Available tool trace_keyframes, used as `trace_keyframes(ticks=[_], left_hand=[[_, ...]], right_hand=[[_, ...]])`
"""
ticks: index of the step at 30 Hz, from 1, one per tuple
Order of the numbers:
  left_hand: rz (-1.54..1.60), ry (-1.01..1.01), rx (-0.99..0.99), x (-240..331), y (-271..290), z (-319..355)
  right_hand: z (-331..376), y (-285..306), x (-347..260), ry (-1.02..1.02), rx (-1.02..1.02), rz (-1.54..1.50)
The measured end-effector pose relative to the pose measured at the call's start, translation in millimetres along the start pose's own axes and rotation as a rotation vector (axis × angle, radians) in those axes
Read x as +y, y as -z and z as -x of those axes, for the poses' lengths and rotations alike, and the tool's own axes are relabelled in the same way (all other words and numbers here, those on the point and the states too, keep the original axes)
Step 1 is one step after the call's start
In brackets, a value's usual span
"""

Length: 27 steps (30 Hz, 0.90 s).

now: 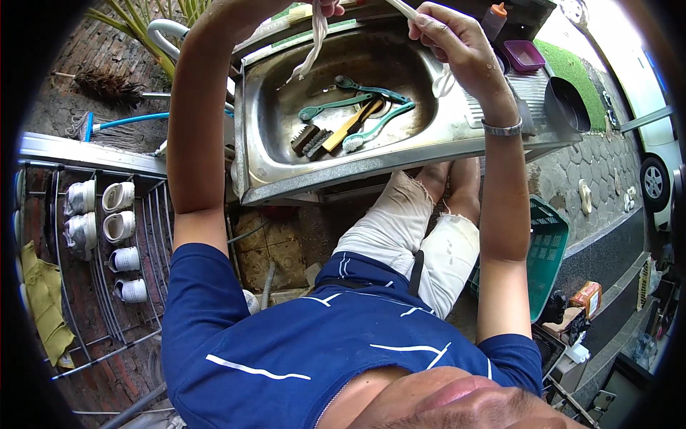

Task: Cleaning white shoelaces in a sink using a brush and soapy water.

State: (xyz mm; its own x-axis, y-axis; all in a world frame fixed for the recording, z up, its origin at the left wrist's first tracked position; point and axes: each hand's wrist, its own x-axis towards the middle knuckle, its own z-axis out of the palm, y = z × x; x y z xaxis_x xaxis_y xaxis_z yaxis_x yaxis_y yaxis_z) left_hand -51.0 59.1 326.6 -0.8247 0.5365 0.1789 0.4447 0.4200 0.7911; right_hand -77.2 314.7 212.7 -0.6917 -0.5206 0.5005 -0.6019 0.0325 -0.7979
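Note:
Over the sink [246,129], both my hands are raised, holding wet white shoelaces [316,44]. My left hand [331,7] is cut by the top edge; its visible fingers are closed around a lace that dangles into the basin. On the other side, my right hand [451,37] pinches a lace between thumb and fingers, with a loop hanging below the palm. A taut stretch runs up and left from it out of the picture. Below, in the basin, lie several teal brushes [336,106], a brush with a yellow handle [351,126] and dark-bristled brush heads [305,138].
At the sink's right stand a purple tub [524,55], an orange-capped bottle [494,20] and a black container [567,105]. White shoes [118,227] fill a metal rack on the left. A green plastic crate [549,247] sits lower right, near a parked car [654,175].

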Motion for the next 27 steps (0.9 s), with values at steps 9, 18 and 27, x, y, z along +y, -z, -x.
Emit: trace_keyframes(ticks=[9,18,27], left_hand=[[0.165,-0.072,-0.003,24,2,-1],[-0.354,-0.033,0.118,80,2,8],[-0.508,-0.211,0.264,84,1,13]], right_hand=[[-8,-36,-18,0.058,0.052,-0.273],[-12,-29,-36,0.144,0.13,-0.032],[-32,-39,-9,0.666,0.13,-0.319]])
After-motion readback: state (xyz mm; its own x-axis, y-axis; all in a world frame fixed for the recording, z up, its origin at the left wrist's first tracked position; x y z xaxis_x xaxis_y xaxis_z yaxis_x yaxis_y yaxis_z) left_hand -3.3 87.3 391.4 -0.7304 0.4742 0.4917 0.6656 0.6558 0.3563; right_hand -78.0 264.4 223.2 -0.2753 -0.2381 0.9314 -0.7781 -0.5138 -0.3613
